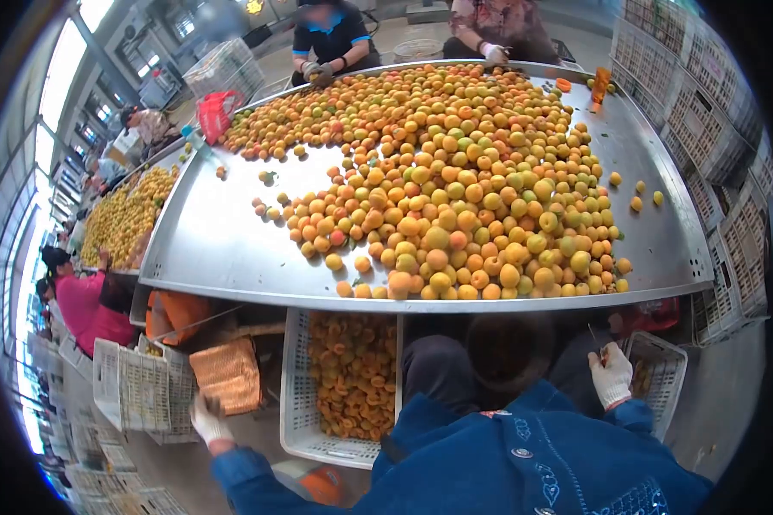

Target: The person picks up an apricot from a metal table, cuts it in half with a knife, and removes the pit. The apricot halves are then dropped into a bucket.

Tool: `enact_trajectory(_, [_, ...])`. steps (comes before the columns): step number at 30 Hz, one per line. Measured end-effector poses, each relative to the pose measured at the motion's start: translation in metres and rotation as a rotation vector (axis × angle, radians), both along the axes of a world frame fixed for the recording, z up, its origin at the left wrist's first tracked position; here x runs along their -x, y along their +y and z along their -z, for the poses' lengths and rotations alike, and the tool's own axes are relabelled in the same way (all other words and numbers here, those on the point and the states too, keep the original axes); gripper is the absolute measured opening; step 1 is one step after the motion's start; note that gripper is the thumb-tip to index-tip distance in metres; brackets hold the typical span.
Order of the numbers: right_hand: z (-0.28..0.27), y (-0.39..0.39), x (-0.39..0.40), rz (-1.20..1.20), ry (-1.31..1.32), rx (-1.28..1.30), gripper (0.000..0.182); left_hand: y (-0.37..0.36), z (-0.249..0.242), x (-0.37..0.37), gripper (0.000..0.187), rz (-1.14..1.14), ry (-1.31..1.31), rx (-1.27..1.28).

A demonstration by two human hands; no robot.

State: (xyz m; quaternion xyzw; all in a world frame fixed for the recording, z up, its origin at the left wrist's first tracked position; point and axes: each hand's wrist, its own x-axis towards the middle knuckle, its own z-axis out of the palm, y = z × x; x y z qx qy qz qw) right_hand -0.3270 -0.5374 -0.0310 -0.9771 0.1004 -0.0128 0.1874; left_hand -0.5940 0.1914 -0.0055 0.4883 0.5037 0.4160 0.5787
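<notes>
Here the left hand [208, 421], in a white glove, hangs low beside the empty crates [142, 386] and seems to close on something small and dark; what it is, I cannot tell. Just right of it sits a woven orange bag [228, 373]. Next comes the white crate [299, 403], standing under the table edge [421, 302] and filled about halfway with cut apricots [352, 373]. Above it, the steel table carries a big heap of whole apricots [455, 180], and the nearest fruits lie right at the rim. On the far right, the right hand [611, 375] is closed around a thin knife [596, 341], blade up, near a second crate [661, 365].

I think the main risk is at the rim: fruits there touch the lip, so a push on the heap could roll some over the edge, and they may miss the crate. The raised blade is also close to the person's knees and to the table's underside.

The room is narrow. Crates stand on both sides, stacks of crates [704, 129] wall off the right, and other workers [331, 43] stand at the far side. The bare steel [223, 240] on the table's left is the widest open part.
</notes>
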Motion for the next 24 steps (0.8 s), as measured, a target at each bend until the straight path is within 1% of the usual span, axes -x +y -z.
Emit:
enact_trajectory(1, [0.002, -0.003, 0.002, -0.032, -0.001, -0.024, 0.026, -0.003, -0.024, -0.060, 0.013, 0.094, -0.101, -0.044])
enact_trajectory(2, [0.003, -0.004, 0.004, -0.020, 0.000, -0.027, 0.026, -0.011, -0.049, -0.119, 0.009, 0.269, -0.158, -0.116])
enact_trajectory(3, [0.003, -0.003, 0.005, -0.012, -0.022, -0.029, 0.026, -0.009, -0.060, -0.172, 0.008, 0.379, -0.178, -0.138])
enact_trajectory(4, [0.005, -0.002, 0.005, -0.004, -0.043, -0.030, 0.026, -0.019, -0.069, -0.224, 0.012, 0.461, -0.195, -0.141])
enact_trajectory(5, [0.009, -0.001, 0.004, 0.008, -0.098, -0.016, 0.026, -0.030, -0.074, -0.276, 0.012, 0.485, -0.082, -0.228])
enact_trajectory(6, [0.011, 0.001, 0.002, 0.013, -0.095, -0.020, 0.026, -0.053, -0.081, -0.329, 0.012, 0.553, -0.067, -0.260])
enact_trajectory(7, [0.011, 0.002, 0.000, 0.019, -0.108, 0.007, 0.026, -0.074, -0.083, -0.372, 0.014, 0.694, -0.037, -0.353])
enact_trajectory(8, [0.013, 0.003, -0.003, 0.024, -0.123, 0.036, 0.027, -0.090, -0.078, -0.414, 0.017, 0.834, -0.020, -0.473])
enact_trajectory(9, [0.016, 0.003, -0.006, 0.016, -0.153, 0.043, 0.029, -0.105, -0.070, -0.454, 0.019, 0.897, 0.147, -0.623])
enact_trajectory(10, [0.014, 0.005, -0.010, 0.019, -0.149, 0.044, 0.029, -0.114, -0.050, -0.492, 0.018, 0.979, 0.231, -0.783])
enact_trajectory(11, [0.009, 0.009, -0.013, 0.018, -0.150, 0.051, 0.030, -0.143, -0.052, -0.518, 0.017, 1.001, 0.297, -0.832])
enact_trajectory(12, [0.006, 0.013, -0.017, 0.016, -0.151, 0.059, 0.031, -0.144, -0.025, -0.551, 0.016, 1.010, 0.356, -0.875])
enact_trajectory(13, [0.009, 0.014, -0.019, 0.012, -0.173, 0.083, 0.031, -0.160, -0.030, -0.571, 0.016, 1.019, 0.533, -1.114])
enact_trajectory(14, [0.010, 0.014, -0.021, 0.013, -0.163, 0.084, 0.031, -0.164, -0.018, -0.592, 0.016, 1.027, 0.597, -1.251])
enact_trajectory(16, [0.011, 0.013, -0.024, 0.010, -0.137, 0.089, 0.030, -0.172, -0.003, -0.625, 0.016, 1.104, 0.722, -1.223])
enact_trajectory(17, [0.012, 0.014, -0.026, -0.016, -0.168, 0.092, 0.030, -0.175, 0.002, -0.636, 0.016, 1.114, 0.729, -1.221])
enact_trajectory(19, [0.009, 0.016, -0.032, -0.005, -0.150, 0.097, 0.030, -0.186, -0.001, -0.653, 0.018, 1.161, 0.932, -1.401])
enact_trajectory(20, [0.009, 0.017, -0.034, 0.002, -0.139, 0.101, 0.031, -0.188, 0.002, -0.662, 0.018, 1.170, 0.930, -1.404])
enact_trajectory(22, [0.015, 0.012, -0.035, -0.021, -0.178, 0.098, 0.031, -0.192, 0.005, -0.676, 0.018, 1.274, 1.095, -1.626])
enact_trajectory(23, [0.018, 0.011, -0.037, -0.053, -0.225, 0.095, 0.031, -0.195, 0.002, -0.680, 0.022, 1.342, 1.165, -1.611])
enact_trajectory(24, [0.021, 0.009, -0.038, -0.046, -0.221, 0.096, 0.031, -0.198, 0.003, -0.685, 0.022, 1.351, 1.162, -1.614])
